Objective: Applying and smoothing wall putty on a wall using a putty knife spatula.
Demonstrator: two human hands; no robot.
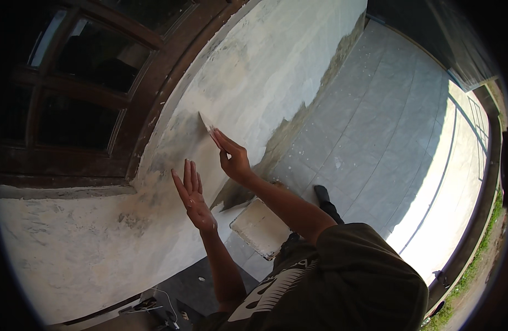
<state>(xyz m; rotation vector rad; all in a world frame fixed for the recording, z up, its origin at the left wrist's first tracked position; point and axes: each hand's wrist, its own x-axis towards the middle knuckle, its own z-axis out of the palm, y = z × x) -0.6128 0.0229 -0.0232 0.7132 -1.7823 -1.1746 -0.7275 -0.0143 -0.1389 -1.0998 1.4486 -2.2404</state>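
Observation:
My right hand [235, 161] grips a putty knife [207, 123], its thin blade pointing up against the plastered wall [254, 77]. Whitish smears show on the knife near my fingers. Lower and to the left, my left hand [196, 203] is raised with straight fingers and the thumb side apart, holding nothing. White residue marks its palm and fingers. Whether it touches the wall, I cannot tell. The wall around both hands is patchy white and grey, with a rough bare strip along its foot.
A brown wooden window frame [133, 157] with glass panes is set in the wall at left. Below my right forearm stands a whitish, stained rectangular object [260, 227]. Grey floor tiles [370, 121] carry white spots. A cable and dark items [168, 314] lie at bottom left.

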